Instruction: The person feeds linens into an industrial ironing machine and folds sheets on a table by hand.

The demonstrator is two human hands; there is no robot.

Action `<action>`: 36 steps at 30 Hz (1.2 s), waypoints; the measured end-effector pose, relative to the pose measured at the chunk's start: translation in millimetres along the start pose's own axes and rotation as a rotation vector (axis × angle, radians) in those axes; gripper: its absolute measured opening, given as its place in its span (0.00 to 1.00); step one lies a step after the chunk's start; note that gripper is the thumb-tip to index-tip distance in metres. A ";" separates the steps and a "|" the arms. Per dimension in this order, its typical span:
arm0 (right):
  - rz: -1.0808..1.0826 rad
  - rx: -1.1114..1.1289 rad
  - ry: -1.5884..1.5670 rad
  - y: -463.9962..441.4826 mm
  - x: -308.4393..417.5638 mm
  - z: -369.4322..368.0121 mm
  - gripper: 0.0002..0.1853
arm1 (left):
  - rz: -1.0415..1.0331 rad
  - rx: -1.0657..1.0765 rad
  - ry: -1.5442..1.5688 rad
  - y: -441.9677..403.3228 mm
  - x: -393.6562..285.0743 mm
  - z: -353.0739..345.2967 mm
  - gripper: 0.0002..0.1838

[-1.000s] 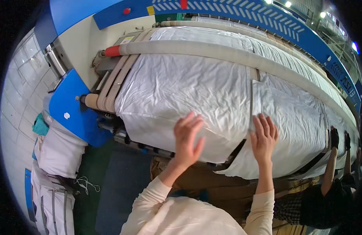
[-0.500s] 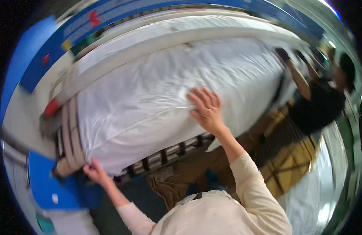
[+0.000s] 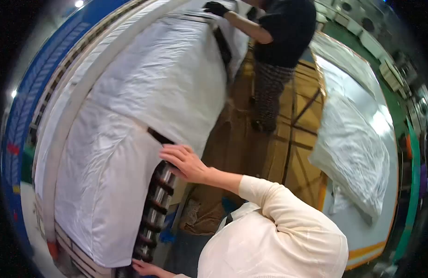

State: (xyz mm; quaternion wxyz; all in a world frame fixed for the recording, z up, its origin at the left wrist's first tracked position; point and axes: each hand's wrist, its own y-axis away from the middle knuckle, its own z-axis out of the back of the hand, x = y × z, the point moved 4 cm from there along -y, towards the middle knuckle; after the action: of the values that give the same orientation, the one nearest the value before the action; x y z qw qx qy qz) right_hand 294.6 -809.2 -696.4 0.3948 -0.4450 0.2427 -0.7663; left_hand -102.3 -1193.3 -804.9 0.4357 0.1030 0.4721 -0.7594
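Note:
A wrinkled white sheet (image 3: 102, 180) covers the near part of the machine's belts. At its near bottom corner my left hand (image 3: 148, 268) is low in the view, its fingers closed on the sheet's edge and partly cut off by the frame. Farther along the same edge, my right hand (image 3: 186, 163) has its fingers together over the sheet's other corner, by a dark gap. Beyond that gap lies a second white sheet (image 3: 177, 78). Below my right hand, a metal roller with dark bands (image 3: 160, 194) shows beside the near sheet.
A co-worker in dark clothes (image 3: 288, 32) stands at the far end, one black-gloved hand (image 3: 216, 8) at the cloth. On the right is a pale table (image 3: 357, 241) with crumpled white cloth (image 3: 353, 148). Brown cloth (image 3: 202, 217) lies on the floor. A long padded roller (image 3: 77, 102) runs along the left.
The view has swung right along the machine. My right hand has gone from lying on the cloth to its front edge. My left hand has stayed by the sheet's near corner since half a second ago.

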 end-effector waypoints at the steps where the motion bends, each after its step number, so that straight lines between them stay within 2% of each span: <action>1: -0.081 0.076 0.070 38.8 -21.1 0.6 0.36 | -0.532 -0.285 -0.366 26.2 -11.1 -1.9 0.21; 2: -0.228 0.083 0.182 76.9 -38.5 12.2 0.30 | -0.574 -0.255 -0.313 48.8 -14.0 -14.8 0.21; 5: -0.593 0.010 0.367 193.5 -83.3 99.5 0.24 | -0.383 0.284 -0.108 121.5 -24.4 -63.0 0.20; 7: -0.767 -0.028 0.628 275.0 -112.2 161.3 0.17 | -0.045 0.708 0.015 170.4 -29.2 -100.5 0.19; 9: -1.025 0.107 0.859 325.7 -118.0 230.4 0.14 | 0.260 1.051 0.160 221.5 -40.5 -137.0 0.19; 11: -1.007 0.144 1.256 372.5 -123.8 287.4 0.14 | 0.433 1.311 0.315 269.6 -73.0 -172.5 0.19; 13: -1.007 0.018 1.343 384.6 -117.4 336.2 0.14 | 0.293 1.481 0.448 301.4 -130.7 -199.6 0.20; 15: -1.007 -0.095 1.294 364.5 -96.8 370.9 0.15 | -0.148 1.529 0.566 314.4 -223.3 -211.5 0.21; 18: -1.044 -0.145 1.269 370.6 -100.2 398.0 0.14 | -0.282 1.523 0.689 323.7 -341.8 -210.6 0.21; 21: -1.125 -0.149 1.238 393.6 -120.7 417.7 0.11 | -0.311 1.539 0.752 345.9 -401.0 -206.9 0.21; 25: -1.083 -0.039 1.275 420.8 -147.7 432.1 0.06 | -0.301 1.674 0.758 374.6 -420.8 -186.5 0.20; 26: -1.086 -0.109 1.183 420.8 -143.4 437.5 0.06 | -0.368 1.677 0.741 378.8 -422.1 -178.1 0.19; 28: -1.073 -0.246 1.001 416.7 -136.7 452.2 0.05 | -0.360 1.714 0.697 389.2 -417.8 -168.1 0.19; 30: -1.083 -0.487 0.653 431.5 -139.3 464.9 0.07 | -0.396 1.734 0.709 394.3 -417.3 -160.4 0.19; 31: -1.071 -0.601 0.478 438.7 -140.6 472.4 0.08 | -0.353 1.747 0.682 397.5 -416.5 -159.3 0.19; 32: -1.082 -0.609 0.436 443.4 -140.8 477.2 0.09 | -0.312 1.759 0.658 400.6 -418.3 -156.8 0.19; 35: -1.213 -0.895 0.114 461.8 -143.9 487.8 0.09 | -0.296 1.781 0.692 409.4 -435.6 -151.4 0.19; 36: -1.244 -0.916 0.089 450.2 -133.1 493.6 0.10 | -0.296 1.789 0.699 410.6 -442.4 -149.3 0.19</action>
State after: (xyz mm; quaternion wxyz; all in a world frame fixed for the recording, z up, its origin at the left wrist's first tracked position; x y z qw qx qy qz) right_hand 939.9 -966.9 -847.4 -0.3421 -0.5871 0.2563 -0.6874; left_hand 436.3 -894.8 -890.8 -0.0683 0.5552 -0.1687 -0.8115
